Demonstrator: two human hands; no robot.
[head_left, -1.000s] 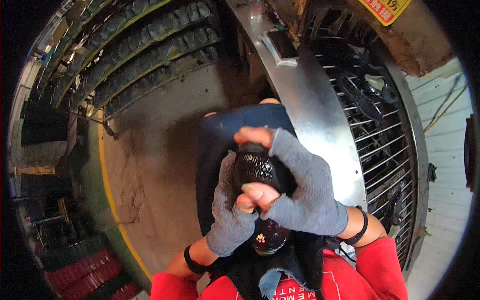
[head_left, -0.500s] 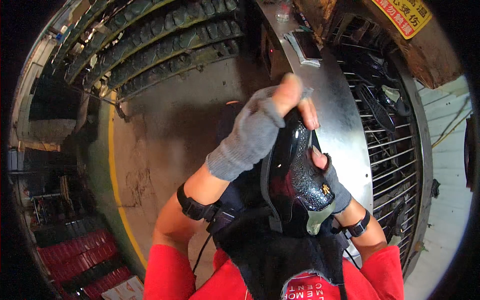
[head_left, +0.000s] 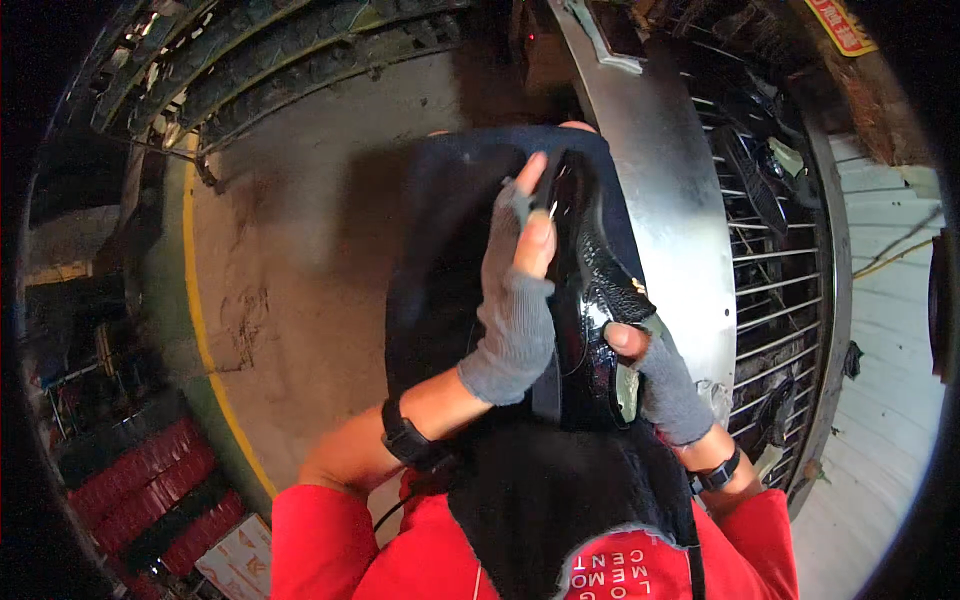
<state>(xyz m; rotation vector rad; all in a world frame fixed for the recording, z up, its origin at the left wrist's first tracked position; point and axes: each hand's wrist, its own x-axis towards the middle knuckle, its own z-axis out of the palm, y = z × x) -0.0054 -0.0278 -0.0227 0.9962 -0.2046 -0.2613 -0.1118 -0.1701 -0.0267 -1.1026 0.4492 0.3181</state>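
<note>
A glossy black shoe [head_left: 598, 268] with a pebbled upper stands lengthwise over my lap. A pale green piece [head_left: 627, 393] shows in its opening at the near end. My right hand [head_left: 665, 385], in a grey fingerless glove, grips the shoe's near right part, thumb on top. Along the shoe's left side lies my left hand [head_left: 515, 300], gloved the same way, its thumb and visible fingers stretched out toward the far end. Its other fingers are hidden. A small gold ornament [head_left: 639, 287] shows on the shoe's right edge.
A dark apron [head_left: 440, 240] covers my lap. To the right runs a metal tabletop [head_left: 680, 215], with a barred rack [head_left: 770, 300] holding shoe parts beyond it. A dark flat object [head_left: 618, 30] rests on white cloth at the table's far end. Shelves [head_left: 290, 70] stand far left.
My left hand has come down and left from the shoe's far end to its left side. The shoe has tilted, turning its upper more to the right; my right hand still grips it.
</note>
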